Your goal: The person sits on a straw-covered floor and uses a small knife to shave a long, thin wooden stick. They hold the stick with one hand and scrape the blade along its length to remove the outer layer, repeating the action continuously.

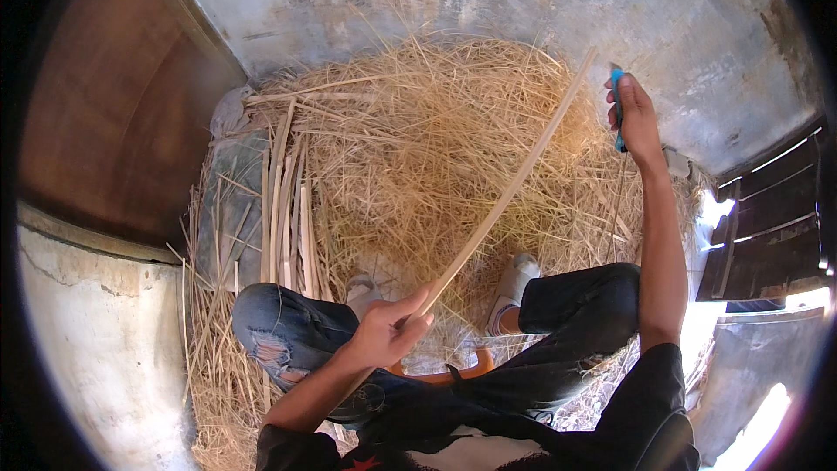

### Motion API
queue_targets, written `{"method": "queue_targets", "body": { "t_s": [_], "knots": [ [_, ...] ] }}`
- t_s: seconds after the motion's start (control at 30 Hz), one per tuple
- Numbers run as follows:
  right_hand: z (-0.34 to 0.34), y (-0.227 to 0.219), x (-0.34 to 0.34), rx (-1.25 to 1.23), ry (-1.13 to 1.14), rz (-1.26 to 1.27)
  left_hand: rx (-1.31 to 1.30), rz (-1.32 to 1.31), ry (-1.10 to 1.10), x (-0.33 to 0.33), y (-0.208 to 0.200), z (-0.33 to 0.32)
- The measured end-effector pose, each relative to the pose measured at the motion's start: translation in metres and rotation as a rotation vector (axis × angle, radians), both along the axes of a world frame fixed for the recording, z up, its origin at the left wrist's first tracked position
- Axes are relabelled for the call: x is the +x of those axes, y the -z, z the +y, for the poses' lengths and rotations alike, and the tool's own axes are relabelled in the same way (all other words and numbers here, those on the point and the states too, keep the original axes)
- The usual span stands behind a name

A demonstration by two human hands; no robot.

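My left hand (390,329) is closed around the lower part of a long, pale bamboo strip (510,191). The strip slants up and to the right from my lap, its far tip rising above the pile of shavings. To the right of that tip, my right hand (639,120) is wrapped round a blue utility knife (620,109). The knife points upward, and a small gap separates it from the strip. My right arm is stretched forward, while my left forearm stays close over my thigh.
A large heap of straw-coloured shavings (436,148) spreads before my feet, against a grey wall (558,0). Several cut strips (283,201) lie in a bundle at left, beside a brown wooden panel (113,113). Beneath me shows an orange stool edge (445,375). Dark slats (767,227) stand at right.
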State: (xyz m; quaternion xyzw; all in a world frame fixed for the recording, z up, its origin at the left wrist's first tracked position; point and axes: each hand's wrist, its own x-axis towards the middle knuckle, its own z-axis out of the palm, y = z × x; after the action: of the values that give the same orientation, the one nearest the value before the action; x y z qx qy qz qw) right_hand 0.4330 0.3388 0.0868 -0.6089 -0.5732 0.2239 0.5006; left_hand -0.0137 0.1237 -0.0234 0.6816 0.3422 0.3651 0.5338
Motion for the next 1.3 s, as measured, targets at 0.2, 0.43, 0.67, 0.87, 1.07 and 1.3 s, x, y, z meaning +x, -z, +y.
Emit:
{"method": "queue_targets", "body": {
  "t_s": [0.2, 0.43, 0.67, 0.87, 1.07, 1.3],
  "knots": [
    [0.005, -0.004, -0.011, -0.133, 0.105, -0.540, -0.031, 0.077, 0.029, 0.001, -0.002, 0.003],
    [0.022, 0.012, 0.021, -0.243, 0.186, -0.623, 0.044, 0.108, 0.041, 0.003, -0.004, 0.004],
    [-0.010, 0.010, -0.094, -0.422, -0.195, -0.607, 0.042, 0.072, -0.098, -0.004, 0.005, 0.005],
    [-0.030, 0.007, -0.134, -0.441, -0.337, -0.625, 0.008, 0.018, -0.157, -0.003, 0.000, 0.007],
    [-0.067, 0.019, -0.188, -0.355, -0.535, -0.663, -0.116, -0.087, -0.217, -0.005, 0.007, 0.008],
    [-0.076, 0.034, -0.204, -0.228, -0.503, -0.710, -0.263, -0.120, -0.270, 0.004, -0.009, 0.014]
  ]
}}
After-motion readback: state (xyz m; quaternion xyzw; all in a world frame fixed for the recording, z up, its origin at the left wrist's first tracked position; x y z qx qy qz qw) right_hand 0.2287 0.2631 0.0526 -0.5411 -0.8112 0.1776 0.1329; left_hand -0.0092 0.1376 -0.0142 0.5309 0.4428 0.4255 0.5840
